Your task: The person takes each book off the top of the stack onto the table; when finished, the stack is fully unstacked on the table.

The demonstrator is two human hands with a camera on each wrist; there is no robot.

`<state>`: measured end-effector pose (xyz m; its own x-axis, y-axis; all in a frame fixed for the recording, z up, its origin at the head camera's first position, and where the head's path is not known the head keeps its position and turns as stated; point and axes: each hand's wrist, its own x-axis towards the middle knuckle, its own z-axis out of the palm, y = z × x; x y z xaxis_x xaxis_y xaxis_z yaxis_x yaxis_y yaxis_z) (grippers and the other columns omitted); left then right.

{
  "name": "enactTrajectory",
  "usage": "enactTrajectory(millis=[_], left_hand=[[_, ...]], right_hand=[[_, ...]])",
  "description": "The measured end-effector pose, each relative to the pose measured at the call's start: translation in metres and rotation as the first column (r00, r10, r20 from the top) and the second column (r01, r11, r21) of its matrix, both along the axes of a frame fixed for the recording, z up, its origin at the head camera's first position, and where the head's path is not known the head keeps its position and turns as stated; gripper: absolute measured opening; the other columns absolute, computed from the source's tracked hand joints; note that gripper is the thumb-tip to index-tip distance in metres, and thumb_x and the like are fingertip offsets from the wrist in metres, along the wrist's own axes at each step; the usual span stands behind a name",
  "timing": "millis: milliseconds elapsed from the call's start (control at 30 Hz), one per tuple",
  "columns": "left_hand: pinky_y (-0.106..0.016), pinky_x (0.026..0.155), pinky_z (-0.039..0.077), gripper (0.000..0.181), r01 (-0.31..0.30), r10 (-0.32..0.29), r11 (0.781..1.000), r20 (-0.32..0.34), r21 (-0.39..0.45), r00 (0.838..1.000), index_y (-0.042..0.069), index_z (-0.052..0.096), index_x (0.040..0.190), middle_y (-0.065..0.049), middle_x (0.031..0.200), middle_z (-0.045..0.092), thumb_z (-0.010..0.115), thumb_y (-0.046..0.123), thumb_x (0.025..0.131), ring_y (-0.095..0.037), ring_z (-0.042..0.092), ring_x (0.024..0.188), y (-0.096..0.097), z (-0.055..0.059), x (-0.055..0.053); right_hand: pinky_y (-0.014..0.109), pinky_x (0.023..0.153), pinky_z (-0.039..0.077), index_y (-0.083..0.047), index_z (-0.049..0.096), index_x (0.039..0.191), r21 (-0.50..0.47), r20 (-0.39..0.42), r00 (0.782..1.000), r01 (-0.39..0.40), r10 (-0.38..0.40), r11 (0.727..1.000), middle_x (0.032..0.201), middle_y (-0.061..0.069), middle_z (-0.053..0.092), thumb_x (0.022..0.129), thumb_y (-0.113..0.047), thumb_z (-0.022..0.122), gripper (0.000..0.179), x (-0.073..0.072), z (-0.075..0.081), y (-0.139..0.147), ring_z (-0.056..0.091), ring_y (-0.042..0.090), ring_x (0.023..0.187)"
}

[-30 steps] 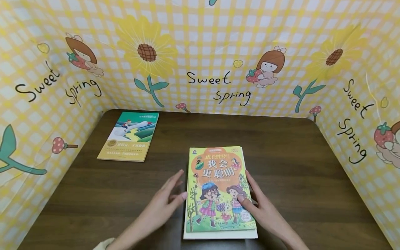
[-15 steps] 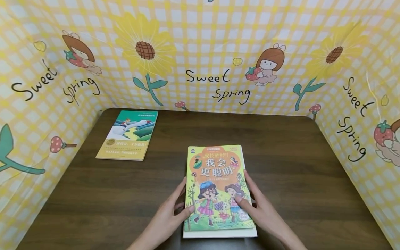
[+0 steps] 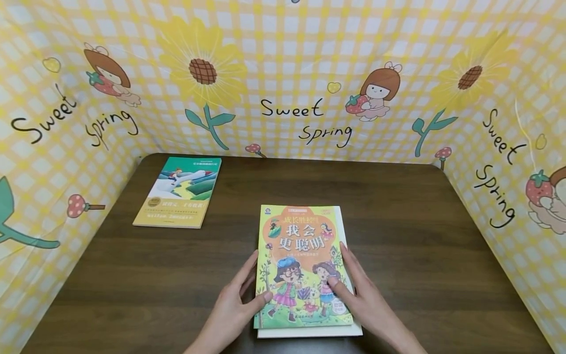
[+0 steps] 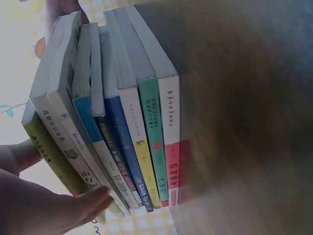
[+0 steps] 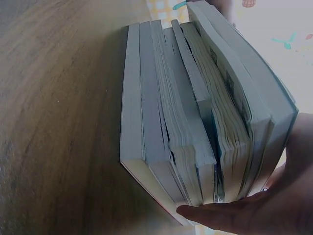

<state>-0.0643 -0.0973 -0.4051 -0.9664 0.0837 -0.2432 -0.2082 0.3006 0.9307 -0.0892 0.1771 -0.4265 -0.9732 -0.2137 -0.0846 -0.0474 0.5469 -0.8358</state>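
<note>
On top of a tall book stack [image 4: 129,98] lies a yellow-green picture book [image 3: 296,236] with an orange panel and two cartoon children. My left hand [image 3: 232,300] holds its left edge, thumb on the cover and fingers down along the spines. From the other side my right hand [image 3: 364,295] grips the book, its thumb over the lower right of the cover and its fingers along the page edges [image 5: 186,112]. A white book [image 3: 309,333] shows below it, sticking out at the right and front. The spines in the left wrist view are white, blue, green and red.
A green and yellow paperback [image 3: 179,191] lies flat at the far left of the dark wooden table [image 3: 376,196]. A yellow checked cloth [image 3: 283,59] with flowers and cartoon girls walls in the back and both sides.
My left hand has come in from the left and taken hold of the top book's edge. The top book has slid slightly left over the white one; my right hand has stayed on it.
</note>
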Motion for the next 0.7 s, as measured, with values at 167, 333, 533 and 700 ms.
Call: enactTrajectory(millis=[167, 333, 533, 700], left_hand=[[-0.034, 0.094, 0.049, 0.078, -0.07, 0.073, 0.991, -0.026, 0.112, 0.997, 0.031, 0.034, 0.149, -0.012, 0.149, 0.039, 0.075, 0.014, 0.084, -0.032, 0.052, 0.124, 0.001, 0.004, 0.004], [-0.033, 0.078, 0.056, 0.08, -0.034, 0.038, 0.949, -0.004, 0.315, 0.999, 0.033, 0.031, 0.15, -0.01, 0.154, 0.029, 0.072, 0.008, 0.086, -0.03, 0.065, 0.104, -0.001, 0.006, 0.004], [-0.044, 0.071, 0.056, 0.08, 0.039, -0.063, 0.844, 0.027, 0.535, 0.998, 0.026, 0.024, 0.153, -0.003, 0.16, 0.01, 0.065, 0.0, 0.089, -0.035, 0.064, 0.104, -0.01, 0.004, 0.0], [-0.039, 0.064, 0.057, 0.078, 0.093, -0.099, 0.797, -0.024, 0.596, 0.995, 0.021, 0.023, 0.154, -0.003, 0.159, 0.011, 0.062, -0.002, 0.09, -0.033, 0.065, 0.102, -0.02, 0.003, -0.002]], right_hand=[[0.066, 0.105, 0.022, -0.04, 0.013, 0.154, 0.022, -0.018, 1.0, -0.001, 0.001, 1.0, 0.161, 0.002, 0.012, 0.096, -0.048, 0.053, 0.071, 0.001, 0.0, 0.0, 0.017, 0.031, 0.144], [0.064, 0.106, 0.025, -0.039, 0.014, 0.154, 0.025, -0.046, 0.999, -0.006, 0.007, 1.0, 0.161, 0.0, 0.013, 0.099, -0.046, 0.049, 0.066, 0.001, 0.0, 0.0, 0.019, 0.029, 0.143], [0.065, 0.107, 0.021, -0.039, 0.014, 0.154, 0.002, -0.026, 0.999, -0.033, 0.033, 0.999, 0.161, 0.004, 0.012, 0.102, -0.043, 0.042, 0.059, -0.001, 0.001, 0.004, 0.014, 0.031, 0.144], [0.062, 0.109, 0.019, -0.041, 0.015, 0.153, -0.021, 0.011, 0.998, -0.066, 0.066, 0.998, 0.161, -0.003, 0.013, 0.102, -0.045, 0.04, 0.057, 0.0, 0.002, 0.011, 0.013, 0.024, 0.145]])
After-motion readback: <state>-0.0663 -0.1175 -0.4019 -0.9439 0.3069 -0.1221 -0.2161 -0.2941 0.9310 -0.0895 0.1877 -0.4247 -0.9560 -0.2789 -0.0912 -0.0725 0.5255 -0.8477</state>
